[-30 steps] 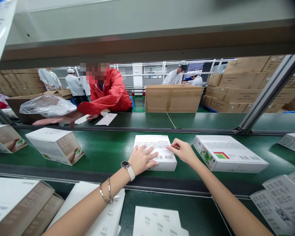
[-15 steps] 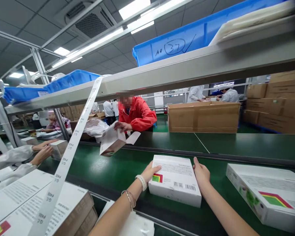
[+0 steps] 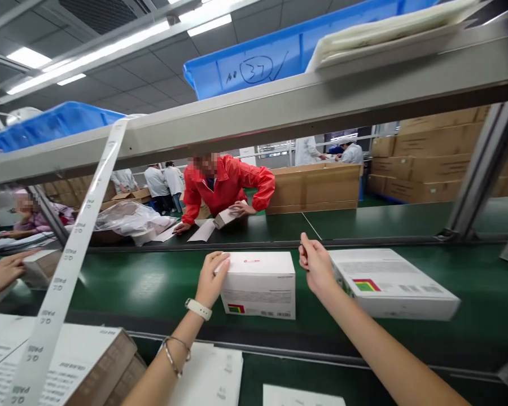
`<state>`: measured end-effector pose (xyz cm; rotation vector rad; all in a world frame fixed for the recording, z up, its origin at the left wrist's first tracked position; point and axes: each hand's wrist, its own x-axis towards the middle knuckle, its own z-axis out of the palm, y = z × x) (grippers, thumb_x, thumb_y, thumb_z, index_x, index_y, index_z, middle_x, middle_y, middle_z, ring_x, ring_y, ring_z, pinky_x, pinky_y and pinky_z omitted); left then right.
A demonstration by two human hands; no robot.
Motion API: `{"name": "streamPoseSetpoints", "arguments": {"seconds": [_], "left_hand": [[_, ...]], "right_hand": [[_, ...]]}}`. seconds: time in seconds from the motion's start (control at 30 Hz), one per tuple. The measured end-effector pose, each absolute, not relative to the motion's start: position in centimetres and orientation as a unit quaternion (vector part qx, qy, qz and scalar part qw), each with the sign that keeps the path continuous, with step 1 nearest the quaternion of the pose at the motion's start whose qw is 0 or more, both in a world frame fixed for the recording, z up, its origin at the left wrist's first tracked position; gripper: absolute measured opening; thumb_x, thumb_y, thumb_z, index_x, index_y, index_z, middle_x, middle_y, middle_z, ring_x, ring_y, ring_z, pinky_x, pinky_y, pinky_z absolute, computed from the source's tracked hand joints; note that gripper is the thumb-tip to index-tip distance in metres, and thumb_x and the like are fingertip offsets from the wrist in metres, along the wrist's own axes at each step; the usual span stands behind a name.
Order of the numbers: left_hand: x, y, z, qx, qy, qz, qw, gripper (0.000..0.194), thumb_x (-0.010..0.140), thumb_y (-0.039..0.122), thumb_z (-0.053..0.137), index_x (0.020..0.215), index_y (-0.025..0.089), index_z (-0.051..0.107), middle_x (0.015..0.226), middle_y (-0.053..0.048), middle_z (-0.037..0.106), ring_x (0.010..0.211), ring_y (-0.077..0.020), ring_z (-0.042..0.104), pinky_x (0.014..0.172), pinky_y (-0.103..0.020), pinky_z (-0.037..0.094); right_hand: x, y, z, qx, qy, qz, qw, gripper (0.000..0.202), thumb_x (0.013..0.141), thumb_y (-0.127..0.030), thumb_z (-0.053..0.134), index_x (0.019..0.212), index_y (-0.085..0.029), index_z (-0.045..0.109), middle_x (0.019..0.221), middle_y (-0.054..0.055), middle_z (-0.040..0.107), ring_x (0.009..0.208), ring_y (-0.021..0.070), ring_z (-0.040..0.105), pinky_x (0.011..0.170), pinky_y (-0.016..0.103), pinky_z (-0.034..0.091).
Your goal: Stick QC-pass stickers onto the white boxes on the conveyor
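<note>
A white printed box (image 3: 258, 287) rests upright on the green conveyor belt, its text, barcode and small red-yellow-green patch facing me. My left hand (image 3: 213, 279) grips its left upper edge, with a white band and bangles on the wrist. To the box's right, apart from it, my right hand (image 3: 316, 262) is closed with fingers curled and the thumb raised; anything between the fingertips is hidden. Just beyond that hand, a second white box (image 3: 393, 279) lies flat on the belt.
A strip of QC PASS stickers (image 3: 63, 270) hangs from the overhead shelf (image 3: 237, 107) at left. White boxes (image 3: 84, 355) are stacked lower left; sheets (image 3: 214, 372) lie in front. A co-worker in red (image 3: 228, 186) leans over the far side. Another person's hands (image 3: 4, 270) touch a box at left.
The box was held tilted between both hands; now it stands upright, with my right hand off it. The view has shifted right. The red-sleeved co-worker's carton is lower, near the table.
</note>
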<state>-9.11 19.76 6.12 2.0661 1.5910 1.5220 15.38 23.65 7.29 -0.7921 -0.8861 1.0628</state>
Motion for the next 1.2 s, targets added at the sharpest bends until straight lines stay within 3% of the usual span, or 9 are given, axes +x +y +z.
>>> {"name": "streamPoseSetpoints", "arguments": {"seconds": [0.2, 0.27, 0.37, 0.5, 0.63, 0.8, 0.9, 1.07, 1.2], "left_hand": [[-9.7, 18.2, 9.2, 0.697, 0.583, 0.409, -0.086, 0.028, 0.079, 0.034, 0.047, 0.099, 0.020, 0.059, 0.120, -0.009, 0.043, 0.113, -0.0279, 0.038, 0.094, -0.044, 0.029], [-9.1, 17.4, 11.3, 0.670, 0.557, 0.468, -0.144, 0.035, 0.078, 0.034, 0.050, 0.111, 0.021, 0.051, 0.125, -0.010, 0.038, 0.117, -0.0290, 0.033, 0.096, -0.046, 0.025], [-7.6, 15.1, 14.1, 0.590, 0.458, 0.638, -0.186, 0.044, 0.086, 0.032, 0.038, 0.128, 0.022, 0.027, 0.127, -0.010, 0.035, 0.115, -0.0234, 0.038, 0.092, -0.041, 0.034], [-5.6, 11.8, 15.8, 0.634, 0.371, 0.617, -0.281, 0.054, 0.081, 0.032, 0.049, 0.128, 0.031, 0.022, 0.133, -0.003, 0.029, 0.120, -0.0248, 0.032, 0.097, -0.043, 0.028], [-4.4, 10.0, 15.2, 0.649, 0.419, 0.600, -0.207, 0.046, 0.087, 0.025, 0.037, 0.130, 0.024, 0.020, 0.128, -0.008, 0.036, 0.115, -0.0233, 0.038, 0.093, -0.041, 0.034], [-1.2, 10.8, 11.2, 0.885, 0.323, 0.303, -0.143, 0.028, 0.081, 0.018, 0.045, 0.109, 0.022, 0.052, 0.117, -0.006, 0.049, 0.114, -0.0247, 0.038, 0.098, -0.045, 0.024], [1.4, 12.8, 9.2, 0.916, 0.328, 0.223, -0.067, 0.026, 0.083, 0.024, 0.044, 0.107, 0.021, 0.054, 0.113, -0.006, 0.052, 0.107, -0.0225, 0.044, 0.093, -0.040, 0.033], [2.9, 12.8, 7.4, 0.944, 0.314, 0.008, 0.098, 0.038, 0.077, 0.042, 0.052, 0.111, 0.024, 0.053, 0.108, -0.004, 0.057, 0.096, -0.0233, 0.054, 0.081, -0.036, 0.042], [1.2, 8.8, 5.0, 0.936, 0.300, -0.073, 0.172, 0.075, 0.067, 0.062, 0.052, 0.129, 0.026, 0.031, 0.134, -0.007, 0.031, 0.119, -0.0320, 0.031, 0.095, -0.050, 0.026]], "right_hand": [[21.4, 19.0, 6.5, -0.455, -0.532, 0.354, 0.620, 0.031, 0.067, -0.045, 0.061, 0.059, -0.019, 0.045, 0.049, -0.005, 0.042, 0.040, 0.0064, 0.036, 0.036, 0.019, 0.027], [23.8, 17.9, 5.9, -0.490, -0.564, 0.291, 0.598, 0.029, 0.064, -0.044, 0.063, 0.060, -0.019, 0.049, 0.053, -0.003, 0.048, 0.046, 0.0093, 0.044, 0.040, 0.020, 0.032], [26.4, 16.6, 5.4, -0.529, -0.559, 0.239, 0.592, 0.028, 0.064, -0.045, 0.061, 0.062, -0.019, 0.051, 0.054, -0.001, 0.052, 0.049, 0.0120, 0.048, 0.041, 0.022, 0.035], [27.0, 15.4, 4.9, -0.570, -0.550, 0.199, 0.577, 0.027, 0.062, -0.046, 0.062, 0.064, -0.020, 0.053, 0.061, 0.001, 0.056, 0.056, 0.0162, 0.053, 0.043, 0.024, 0.040], [26.3, 15.0, 3.9, -0.566, -0.587, 0.182, 0.551, 0.026, 0.062, -0.044, 0.061, 0.063, -0.020, 0.053, 0.061, 0.001, 0.057, 0.057, 0.0170, 0.054, 0.049, 0.026, 0.042], [27.8, 16.4, 3.5, -0.531, -0.658, 0.151, 0.512, 0.026, 0.070, -0.044, 0.055, 0.061, -0.020, 0.049, 0.059, 0.000, 0.056, 0.058, 0.0161, 0.053, 0.053, 0.026, 0.041], [29.8, 17.6, 3.6, -0.538, -0.707, 0.143, 0.436, 0.027, 0.070, -0.044, 0.053, 0.060, -0.020, 0.047, 0.057, -0.001, 0.055, 0.055, 0.0151, 0.052, 0.050, 0.024, 0.038], [29.3, 16.3, 3.0, -0.502, -0.759, 0.230, 0.345, 0.026, 0.070, -0.041, 0.053, 0.061, -0.019, 0.044, 0.058, -0.002, 0.053, 0.054, 0.0122, 0.049, 0.049, 0.021, 0.035], [25.9, 12.7, 2.7, -0.443, -0.827, 0.268, 0.218, 0.023, 0.069, -0.038, 0.058, 0.062, -0.019, 0.047, 0.059, -0.003, 0.055, 0.053, 0.0108, 0.049, 0.047, 0.019, 0.030]]}}
